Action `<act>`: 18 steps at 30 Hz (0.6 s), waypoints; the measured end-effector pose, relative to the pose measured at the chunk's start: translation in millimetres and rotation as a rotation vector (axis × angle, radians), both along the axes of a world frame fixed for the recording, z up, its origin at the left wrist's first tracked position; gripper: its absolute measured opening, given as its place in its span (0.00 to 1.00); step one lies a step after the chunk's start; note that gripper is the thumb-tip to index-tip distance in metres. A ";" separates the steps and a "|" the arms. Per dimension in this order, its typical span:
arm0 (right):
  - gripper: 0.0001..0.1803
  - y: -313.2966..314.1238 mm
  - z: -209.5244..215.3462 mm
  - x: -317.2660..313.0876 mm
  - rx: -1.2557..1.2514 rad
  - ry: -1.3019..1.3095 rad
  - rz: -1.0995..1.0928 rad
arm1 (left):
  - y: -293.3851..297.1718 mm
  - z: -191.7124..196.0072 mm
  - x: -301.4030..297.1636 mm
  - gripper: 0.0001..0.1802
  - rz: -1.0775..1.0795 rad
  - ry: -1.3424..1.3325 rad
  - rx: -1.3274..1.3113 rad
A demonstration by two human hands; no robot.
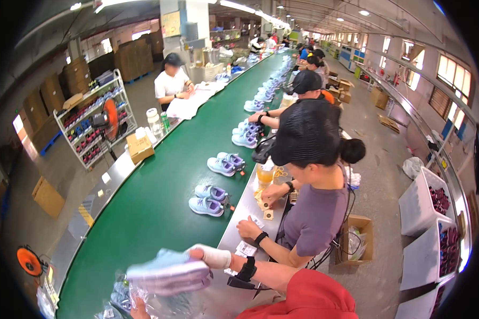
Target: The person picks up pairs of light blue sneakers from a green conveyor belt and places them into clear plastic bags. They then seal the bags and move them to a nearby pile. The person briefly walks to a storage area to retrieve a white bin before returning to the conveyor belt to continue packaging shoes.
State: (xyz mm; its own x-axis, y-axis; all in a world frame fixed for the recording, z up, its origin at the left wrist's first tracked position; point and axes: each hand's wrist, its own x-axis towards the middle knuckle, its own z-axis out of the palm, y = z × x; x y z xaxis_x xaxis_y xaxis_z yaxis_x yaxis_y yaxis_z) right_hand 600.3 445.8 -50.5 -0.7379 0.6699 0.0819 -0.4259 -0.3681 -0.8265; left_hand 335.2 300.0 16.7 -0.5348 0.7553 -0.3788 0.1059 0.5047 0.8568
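Note:
A light blue sneaker with a pale lilac sole (170, 274) is tilted above the near end of the green conveyor, blurred a little. My right hand (210, 256), in a white covering with a black strap at the wrist, is closed on its end. Low in the picture, my left hand (139, 308) shows only in part, its fingers at a crumpled clear plastic bag (167, 304) under the sneaker. Beside that bag lie more blue shoes in clear wrapping (121, 295), partly hidden.
Pairs of blue sneakers (207, 201) line the green conveyor belt (159, 199). Close on my right, a co-worker in a black cap (316, 212) handles small square cards (268, 214) at a metal side table. Fans, a shoe rack (98, 119), cartons and white bins (423, 202) stand around.

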 end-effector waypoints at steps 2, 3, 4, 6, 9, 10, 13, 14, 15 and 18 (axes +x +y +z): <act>0.20 -16.6 35.2 -2.9 0.415 -0.291 0.108 | -2.7 -6.5 -2.0 0.23 -0.031 -0.080 0.196; 0.21 -30.7 60.4 -8.7 0.424 -0.521 0.287 | -8.5 -8.8 -7.3 0.24 -0.030 -0.109 0.287; 0.23 -44.0 52.8 -18.9 0.841 -0.610 0.108 | -9.2 -17.6 -5.9 0.24 -0.086 -0.103 0.246; 0.21 -64.1 10.2 -42.4 0.914 -0.829 0.106 | -6.9 -38.9 7.5 0.24 -0.197 -0.088 0.162; 0.09 -98.8 -1.7 -75.0 1.090 -0.912 -0.028 | 7.9 -21.7 45.7 0.19 -0.589 0.438 0.051; 0.09 -100.7 2.4 -79.6 1.245 -0.899 0.088 | 16.1 -31.6 46.8 0.14 -0.472 0.265 0.276; 0.08 -103.8 19.4 -77.5 1.670 -0.872 0.455 | 40.9 -21.6 49.7 0.11 -0.339 0.085 0.506; 0.08 -107.6 28.7 -72.3 1.750 -0.836 0.449 | 51.6 -14.3 50.4 0.11 -0.339 0.089 0.512; 0.09 -114.5 40.9 -73.2 1.838 -0.773 0.452 | 63.5 -20.4 45.8 0.12 -0.295 0.097 0.571; 0.12 -116.7 34.6 -94.8 1.894 -0.569 0.444 | 43.6 -15.1 41.3 0.10 -0.563 0.313 0.415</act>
